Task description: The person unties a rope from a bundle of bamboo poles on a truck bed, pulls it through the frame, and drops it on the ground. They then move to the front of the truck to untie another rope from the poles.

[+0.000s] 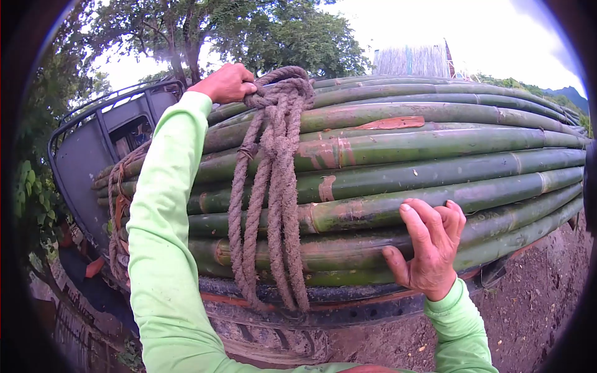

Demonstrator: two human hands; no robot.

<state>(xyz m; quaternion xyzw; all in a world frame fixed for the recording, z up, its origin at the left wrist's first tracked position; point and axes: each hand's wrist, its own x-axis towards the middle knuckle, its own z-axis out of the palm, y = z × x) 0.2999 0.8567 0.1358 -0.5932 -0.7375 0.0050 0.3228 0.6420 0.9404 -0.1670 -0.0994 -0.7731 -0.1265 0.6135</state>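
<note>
A big load of green bamboo poles (398, 149) lies lengthwise on the truck in front of me. Thick, worn brown rope (283, 143) wraps over the poles, with a bulky knot near the top and several strands hanging down the side. My left hand (227, 84) is closed on the rope at the left of that knot, its fingertips hidden behind the hand. Lower and to the right, my right hand (429, 248) has its fingers spread against the side of the lower poles, holding nothing.
The truck's grey cab (102, 133) stands at the left, with a second rope (115, 211) around the poles near it. Below the load are the truck bed's edge and a tyre (267, 336). Muddy ground (522, 304) lies at right; trees (286, 37) and a thatched roof (410, 61) rise behind.
</note>
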